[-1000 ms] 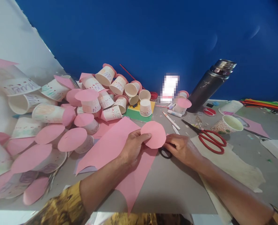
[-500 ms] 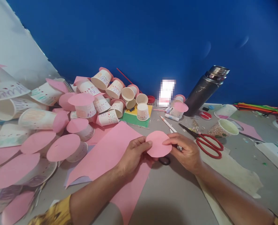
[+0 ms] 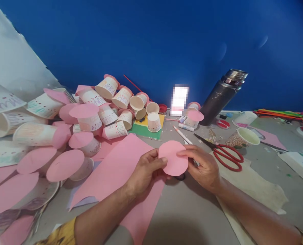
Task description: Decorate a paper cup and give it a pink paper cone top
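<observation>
A roughly round pink paper disc (image 3: 173, 163) is held up between my two hands, its edge slightly angular. My left hand (image 3: 146, 172) pinches its left side, thumb on the face and fingers behind. At the right edge, my right hand (image 3: 204, 166) grips the disc with fingertips on its face. Beneath my left hand lies a large sheet of pink paper (image 3: 115, 166) with curved pieces cut out of it. A dark handle loop (image 3: 180, 177) shows partly behind the disc; the rest of it is hidden.
Piled at the left are several decorated paper cups (image 3: 88, 119) with pink discs on them. Red-handled scissors (image 3: 228, 156) lie right of my right hand. A dark flask (image 3: 220, 98) leans by the blue wall, and a patterned cup (image 3: 243, 137) is tilted nearby.
The disc has turned a little and now faces the camera more fully. My left thumb sits slightly further onto its face. The whole view has shifted slightly.
</observation>
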Demonstrator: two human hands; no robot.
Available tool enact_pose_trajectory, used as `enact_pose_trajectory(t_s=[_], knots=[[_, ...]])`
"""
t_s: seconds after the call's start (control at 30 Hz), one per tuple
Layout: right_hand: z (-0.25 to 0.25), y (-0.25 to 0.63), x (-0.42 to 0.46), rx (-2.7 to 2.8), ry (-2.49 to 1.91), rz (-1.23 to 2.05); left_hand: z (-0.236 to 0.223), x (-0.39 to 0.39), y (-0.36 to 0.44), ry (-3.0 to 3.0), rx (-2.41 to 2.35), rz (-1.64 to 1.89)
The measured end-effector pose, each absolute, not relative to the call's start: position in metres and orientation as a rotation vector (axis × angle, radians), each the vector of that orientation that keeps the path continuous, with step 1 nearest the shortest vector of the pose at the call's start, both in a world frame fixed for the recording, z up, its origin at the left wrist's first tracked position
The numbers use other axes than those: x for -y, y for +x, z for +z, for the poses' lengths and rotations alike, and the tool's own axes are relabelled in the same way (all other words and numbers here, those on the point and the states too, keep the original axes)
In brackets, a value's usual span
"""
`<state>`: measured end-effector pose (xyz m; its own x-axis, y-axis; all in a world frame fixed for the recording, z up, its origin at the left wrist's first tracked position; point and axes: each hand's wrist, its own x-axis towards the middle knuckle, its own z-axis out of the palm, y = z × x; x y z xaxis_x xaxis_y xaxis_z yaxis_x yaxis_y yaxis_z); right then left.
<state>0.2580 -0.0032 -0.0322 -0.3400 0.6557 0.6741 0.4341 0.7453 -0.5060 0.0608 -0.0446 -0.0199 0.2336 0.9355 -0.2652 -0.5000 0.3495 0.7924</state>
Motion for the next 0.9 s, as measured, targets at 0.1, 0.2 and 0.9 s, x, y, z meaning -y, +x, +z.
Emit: enact_pose_trajectory(t_s=[0.1,0.2,0.9], knots=[[-0.035,0.258,0.003,2.005,-1.085,0.428,-0.02,0.039,0.059,0.62,-0.996,1.231],[-0.038,0.259,0.001,2.247,-1.319,0.462,-0.015,0.034,0.052,0.563,-1.03,1.363],[-0.034,0.259,-0.004,1.846,-1.361,1.542,-0.002,0.034,0.036,0.465,-0.922,1.581]])
